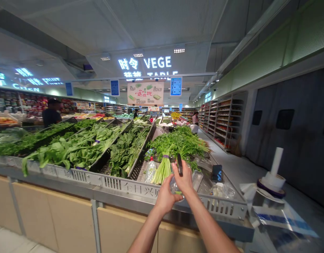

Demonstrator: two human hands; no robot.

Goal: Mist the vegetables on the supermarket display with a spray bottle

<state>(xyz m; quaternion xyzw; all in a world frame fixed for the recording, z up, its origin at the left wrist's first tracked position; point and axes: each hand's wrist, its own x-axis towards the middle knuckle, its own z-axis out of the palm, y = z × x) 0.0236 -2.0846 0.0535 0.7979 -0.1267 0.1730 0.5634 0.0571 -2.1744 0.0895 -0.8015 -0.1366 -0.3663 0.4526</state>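
Observation:
My right hand (184, 178) is closed around a slim black object (179, 164) that sticks up above the fingers; its kind is unclear. Just below and to the left, my left hand (165, 197) curls its fingers and thumb around a clear plastic item (174, 186), partly hidden by both hands. Both hands are over the front edge of the vegetable stand. Behind them lies a bunch of celery (165, 165) tied with a purple band. A clear bottle with a red cap (151, 169) stands left of the celery.
Crates of leafy greens (80, 147) line the stand to the left. A dark phone-like device (217, 173) and a clear bottle with a white cap (218, 189) are on the right. A roll holder (273, 177) with plastic film stands beyond the corner. A person (51, 113) is at far left.

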